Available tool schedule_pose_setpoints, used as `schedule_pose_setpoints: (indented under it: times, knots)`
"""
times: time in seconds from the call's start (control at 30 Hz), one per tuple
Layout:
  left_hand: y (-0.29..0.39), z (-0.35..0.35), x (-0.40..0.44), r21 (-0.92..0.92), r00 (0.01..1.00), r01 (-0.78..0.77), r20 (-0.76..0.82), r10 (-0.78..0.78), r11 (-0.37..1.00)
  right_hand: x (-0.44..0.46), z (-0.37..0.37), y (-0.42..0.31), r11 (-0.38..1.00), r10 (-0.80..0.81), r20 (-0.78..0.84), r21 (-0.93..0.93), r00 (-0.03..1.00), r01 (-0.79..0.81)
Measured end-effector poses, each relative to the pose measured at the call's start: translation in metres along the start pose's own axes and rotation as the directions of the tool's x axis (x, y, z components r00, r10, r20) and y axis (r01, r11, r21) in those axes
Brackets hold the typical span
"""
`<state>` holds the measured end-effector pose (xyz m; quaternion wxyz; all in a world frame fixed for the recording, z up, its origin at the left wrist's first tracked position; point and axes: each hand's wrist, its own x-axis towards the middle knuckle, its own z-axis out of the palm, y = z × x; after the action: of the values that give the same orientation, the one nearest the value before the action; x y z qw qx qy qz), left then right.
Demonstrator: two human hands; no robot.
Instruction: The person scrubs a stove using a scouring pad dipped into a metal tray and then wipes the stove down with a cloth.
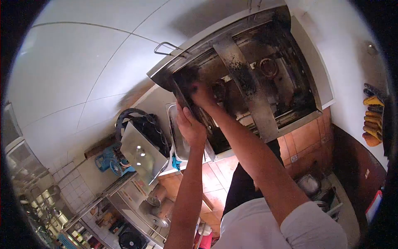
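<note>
A blackened metal stove frame [248,87] with burner rings fills the upper middle of the head view, soot on its bars. My left hand [191,126] rests against the outer left side of the frame, its fingers bent over the side bar. Inside the left part of the frame, my right hand [203,96] reaches down near the dark corner. Its fingertips are in shadow, so whatever they hold is hidden. A round burner ring [268,67] sits in the right section, beyond the wide middle bar [237,62].
Left of the stove are a metal tray [177,135], a shiny metal sheet [141,152], black round grates [155,124] and a blue machine [108,159]. Gloves [373,118] hang on the right wall. Pots [309,184] stand below right. A wire handle [166,48] sticks out behind.
</note>
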<state>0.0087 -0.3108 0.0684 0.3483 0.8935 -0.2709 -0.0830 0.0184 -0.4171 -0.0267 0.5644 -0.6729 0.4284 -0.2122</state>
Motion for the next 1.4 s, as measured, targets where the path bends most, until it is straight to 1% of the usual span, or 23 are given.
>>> schedule_pose_setpoints:
  times: [0.03, 0.13, 0.23, 0.3, 0.33, 0.37, 0.43, 0.53, 0.63, 0.7, 0.77, 0.8, 0.9, 0.93, 1.0, 1.03, 1.07, 1.13, 1.17, 1.23, 1.27, 1.33, 1.4]
  knots:
    - [-0.002, 0.002, 0.001, 0.006, 1.0, -0.005, -0.009, 0.005, 1.0, -0.011, -0.007, 0.003, 0.998, 0.012, 0.024, -0.061, 1.0, -0.011]
    - [0.009, -0.003, 0.001, -0.006, 1.0, -0.016, -0.006, 0.016, 1.0, -0.03, -0.025, -0.019, 0.99, 0.086, 0.103, -0.119, 0.991, -0.074]
    - [-0.004, 0.001, 0.001, 0.006, 1.0, -0.01, -0.003, 0.01, 1.0, 0.015, 0.005, -0.018, 0.99, -0.045, -0.168, -0.138, 0.985, 0.021]
    - [0.007, -0.002, 0.002, 0.014, 1.0, 0.015, 0.007, -0.015, 1.0, 0.067, 0.035, -0.004, 0.996, -0.022, -0.251, -0.087, 0.968, 0.001]
    - [0.01, -0.004, -0.001, 0.022, 0.999, 0.031, 0.019, -0.032, 0.999, 0.073, 0.039, -0.003, 0.998, -0.001, -0.29, -0.062, 0.957, -0.018]
    - [0.008, -0.004, -0.001, 0.025, 1.0, 0.013, 0.027, -0.014, 1.0, 0.065, 0.04, 0.004, 0.996, 0.01, -0.215, -0.079, 0.977, -0.028]
    - [0.007, -0.004, 0.001, 0.02, 1.0, -0.019, 0.022, 0.019, 1.0, 0.038, 0.017, -0.007, 0.992, 0.014, -0.05, -0.122, 0.999, -0.02]
    - [0.016, -0.005, 0.001, 0.051, 1.0, 0.027, 0.001, -0.027, 0.998, -0.027, -0.02, -0.022, 0.946, 0.111, 0.091, -0.315, 0.99, -0.077]
    - [0.007, -0.003, 0.002, 0.062, 0.998, -0.052, -0.02, 0.053, 0.997, -0.01, -0.026, -0.015, 0.948, 0.044, 0.296, -0.313, 0.954, 0.053]
    - [0.0, -0.002, 0.003, 0.061, 0.999, -0.032, 0.011, 0.031, 0.998, 0.017, -0.009, -0.023, 0.93, 0.038, 0.07, -0.368, 0.997, -0.01]
    - [-0.001, -0.003, 0.002, 0.061, 1.0, -0.013, 0.029, 0.011, 0.998, 0.065, 0.024, 0.005, 0.963, 0.008, -0.139, -0.267, 0.99, -0.045]
    - [0.003, -0.004, 0.003, 0.058, 0.999, -0.009, 0.031, 0.007, 0.998, 0.083, 0.049, 0.037, 0.989, -0.005, -0.24, -0.145, 0.971, -0.03]
    - [0.006, -0.005, 0.002, 0.07, 0.999, 0.027, 0.028, -0.029, 0.997, 0.047, 0.013, -0.007, 0.914, 0.016, -0.004, -0.405, 1.0, -0.016]
    - [0.008, -0.005, 0.002, 0.071, 0.999, 0.037, 0.018, -0.039, 0.997, 0.031, 0.015, 0.0, 0.928, -0.081, -0.093, -0.371, 0.992, 0.041]
    - [0.007, -0.006, 0.0, 0.072, 1.0, 0.021, 0.009, -0.022, 0.997, -0.008, 0.013, 0.012, 0.932, -0.266, -0.279, -0.319, 0.923, 0.172]
    - [0.006, -0.004, 0.001, 0.072, 1.0, 0.01, -0.003, -0.009, 0.997, -0.018, 0.003, 0.013, 0.931, -0.147, -0.083, -0.347, 0.986, 0.11]
    - [0.006, -0.001, 0.002, 0.081, 1.0, 0.013, -0.003, -0.013, 0.997, -0.029, -0.008, 0.014, 0.921, -0.01, 0.111, -0.385, 0.994, 0.053]
    - [0.002, -0.002, 0.002, 0.117, 1.0, 0.024, 0.0, -0.024, 0.993, -0.053, -0.034, -0.006, 0.931, 0.034, 0.265, -0.359, 0.964, 0.066]
    - [0.003, -0.004, 0.002, 0.093, 1.0, 0.012, 0.0, -0.012, 0.996, -0.064, -0.044, -0.014, 0.935, 0.056, 0.338, -0.347, 0.939, 0.069]
    - [0.007, -0.006, 0.002, 0.038, 1.0, -0.02, 0.003, 0.019, 0.999, -0.085, -0.036, 0.013, 0.866, 0.119, 0.337, -0.496, 0.934, 0.068]
    - [0.004, -0.004, 0.002, 0.055, 1.0, -0.013, -0.007, 0.013, 0.998, -0.095, -0.033, 0.023, 0.821, 0.155, 0.331, -0.568, 0.931, 0.066]
    - [-0.002, 0.0, 0.002, 0.088, 1.0, 0.003, -0.024, 0.0, 0.996, -0.112, -0.047, 0.008, 0.745, 0.158, 0.386, -0.65, 0.909, 0.147]
    - [0.001, -0.001, 0.001, 0.065, 0.998, -0.043, -0.033, 0.045, 0.997, -0.111, -0.048, 0.002, 0.715, 0.202, 0.382, -0.686, 0.902, 0.131]
